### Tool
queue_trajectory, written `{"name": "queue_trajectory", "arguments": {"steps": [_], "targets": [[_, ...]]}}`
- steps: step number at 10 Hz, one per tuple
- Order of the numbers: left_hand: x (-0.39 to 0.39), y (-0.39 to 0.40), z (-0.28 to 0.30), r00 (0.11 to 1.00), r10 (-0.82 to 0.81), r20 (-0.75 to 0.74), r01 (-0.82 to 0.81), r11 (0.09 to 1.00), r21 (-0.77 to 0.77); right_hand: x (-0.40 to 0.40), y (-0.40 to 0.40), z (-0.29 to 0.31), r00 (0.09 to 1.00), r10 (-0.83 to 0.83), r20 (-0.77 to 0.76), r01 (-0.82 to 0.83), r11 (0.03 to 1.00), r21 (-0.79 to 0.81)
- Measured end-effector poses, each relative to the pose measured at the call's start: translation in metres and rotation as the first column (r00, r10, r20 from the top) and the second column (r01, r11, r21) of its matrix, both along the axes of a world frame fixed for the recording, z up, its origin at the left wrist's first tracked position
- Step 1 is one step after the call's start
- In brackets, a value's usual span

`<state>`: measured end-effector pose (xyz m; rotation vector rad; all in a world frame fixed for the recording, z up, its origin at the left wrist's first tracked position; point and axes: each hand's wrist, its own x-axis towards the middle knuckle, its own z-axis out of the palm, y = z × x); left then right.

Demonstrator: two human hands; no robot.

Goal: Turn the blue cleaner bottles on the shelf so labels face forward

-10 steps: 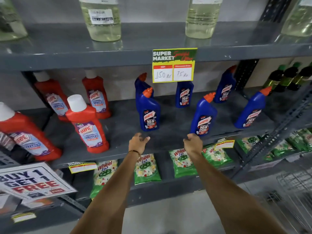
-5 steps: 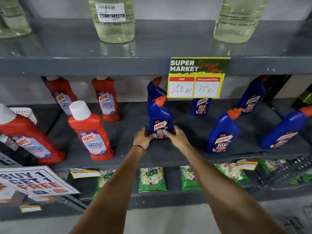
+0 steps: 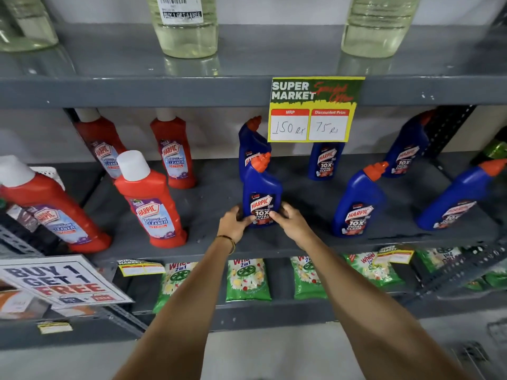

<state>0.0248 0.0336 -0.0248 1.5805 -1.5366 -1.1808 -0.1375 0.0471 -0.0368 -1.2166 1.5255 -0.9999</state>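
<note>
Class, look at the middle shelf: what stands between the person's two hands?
In the head view, one blue cleaner bottle stands upright between the left hand and the right hand, label facing forward, both hands touching its base.

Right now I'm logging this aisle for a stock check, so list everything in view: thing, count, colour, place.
blue cleaner bottles: six, blue with orange caps, middle shelf, centre to right.
red cleaner bottles: four, red with white caps, middle shelf, left.
clear bottles: four partly in view, pale yellow liquid, top shelf.
price sign: one, yellow and green, hanging from top shelf edge.
detergent packets: several, green, bottom shelf.
small price tags: two, yellow, on the middle shelf's front edge.
offer sign: one, white, lower left.
green bottles: number unclear, far right.
bracelet: one, thin, left wrist.
left hand: on the front blue bottle's left side.
right hand: on its right side.
</note>
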Motion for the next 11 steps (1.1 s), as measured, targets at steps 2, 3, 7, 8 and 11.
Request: {"name": "queue_trajectory", "arguments": {"steps": [2,3,7,8,11], "targets": [[0.007,0.028,0.001,0.999,-0.015,0.034,0.015,1.000,-0.016,0.007,0.033,0.000,0.998,-0.032,-0.053,0.030,0.999,-0.039],[0.009,0.035,0.001,0.999,-0.022,0.046,0.023,1.000,-0.011,0.009,0.041,0.002,0.994,-0.038,-0.098,0.035,0.999,-0.035],[0.008,0.040,0.001,0.999,-0.022,0.048,0.021,1.000,0.003,0.012,0.048,0.004,0.987,-0.049,-0.153,0.046,0.999,-0.025],[0.008,0.041,0.002,0.998,-0.013,0.068,0.012,1.000,0.012,0.012,0.049,0.003,0.986,-0.056,-0.157,0.057,0.998,0.003],[0.010,0.068,0.003,0.963,0.055,0.262,-0.043,0.998,-0.051,0.012,0.074,0.003,0.906,-0.127,-0.403,0.127,0.992,-0.028]]}}
